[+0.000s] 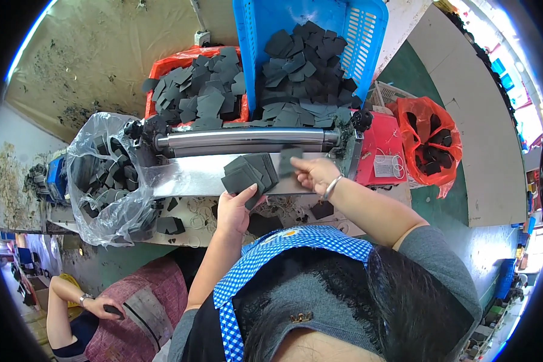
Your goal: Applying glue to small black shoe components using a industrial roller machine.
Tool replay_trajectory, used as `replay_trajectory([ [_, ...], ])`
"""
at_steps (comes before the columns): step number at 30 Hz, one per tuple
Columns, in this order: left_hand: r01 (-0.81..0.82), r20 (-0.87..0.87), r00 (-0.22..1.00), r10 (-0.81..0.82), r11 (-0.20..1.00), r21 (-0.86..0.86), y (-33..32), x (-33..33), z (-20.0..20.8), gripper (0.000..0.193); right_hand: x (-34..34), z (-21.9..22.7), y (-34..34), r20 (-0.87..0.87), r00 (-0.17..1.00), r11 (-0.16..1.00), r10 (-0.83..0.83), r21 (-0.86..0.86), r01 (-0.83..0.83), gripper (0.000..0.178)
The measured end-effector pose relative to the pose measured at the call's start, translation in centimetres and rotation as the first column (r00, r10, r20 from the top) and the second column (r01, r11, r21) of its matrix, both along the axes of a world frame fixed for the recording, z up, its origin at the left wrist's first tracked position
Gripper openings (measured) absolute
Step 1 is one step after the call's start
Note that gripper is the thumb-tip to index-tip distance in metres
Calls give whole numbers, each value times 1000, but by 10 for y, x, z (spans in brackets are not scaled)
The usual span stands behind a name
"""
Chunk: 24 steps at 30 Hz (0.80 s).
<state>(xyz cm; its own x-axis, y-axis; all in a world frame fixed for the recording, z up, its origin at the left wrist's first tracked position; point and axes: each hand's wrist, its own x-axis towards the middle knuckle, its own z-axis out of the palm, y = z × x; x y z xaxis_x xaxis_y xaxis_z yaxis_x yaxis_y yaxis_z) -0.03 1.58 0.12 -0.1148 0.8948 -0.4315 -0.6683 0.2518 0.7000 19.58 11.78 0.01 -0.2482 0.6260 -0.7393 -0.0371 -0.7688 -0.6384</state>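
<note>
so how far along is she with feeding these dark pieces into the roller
Looks early. Possibly done: dark flat pieces in the clear plastic bag, though which piles are finished cannot be told. In hand: the left hand holds a fanned stack of grey pieces; the right hand sets one piece by the steel roller. Left: the heaped blue plastic basket.

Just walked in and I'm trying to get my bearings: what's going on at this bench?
A person stands at a machine with a shiny metal roller. Their left hand holds a fanned stack of dark grey pieces, while the right hand pinches a single dark piece just below the roller. Behind the roller, a blue basket and a red bag are piled with similar pieces; a clear plastic bag at the left holds more. Another person sits at lower left.
</note>
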Motion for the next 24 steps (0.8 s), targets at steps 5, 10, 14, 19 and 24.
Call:
replay_trajectory([
  [5,-4,-40,999,4,1000,4,0,5,0,21,-14,12,-13,-158,984,992,76,108,-60,21],
  [10,-20,15,1000,20,1000,-10,1,7,3,20,-9,-1,-12,-283,924,965,255,8,-264,16],
  [14,-31,-24,999,30,999,-15,1,4,2,20,2,-3,-7,-253,962,986,103,-100,-131,13],
  [19,-16,-38,999,15,1000,-12,0,4,-1,22,-7,11,-10,-112,994,999,-4,50,10,13],
  [24,24,-12,1000,-24,1000,-1,-1,5,-4,20,-10,12,-19,-249,933,965,260,41,-258,13],
])
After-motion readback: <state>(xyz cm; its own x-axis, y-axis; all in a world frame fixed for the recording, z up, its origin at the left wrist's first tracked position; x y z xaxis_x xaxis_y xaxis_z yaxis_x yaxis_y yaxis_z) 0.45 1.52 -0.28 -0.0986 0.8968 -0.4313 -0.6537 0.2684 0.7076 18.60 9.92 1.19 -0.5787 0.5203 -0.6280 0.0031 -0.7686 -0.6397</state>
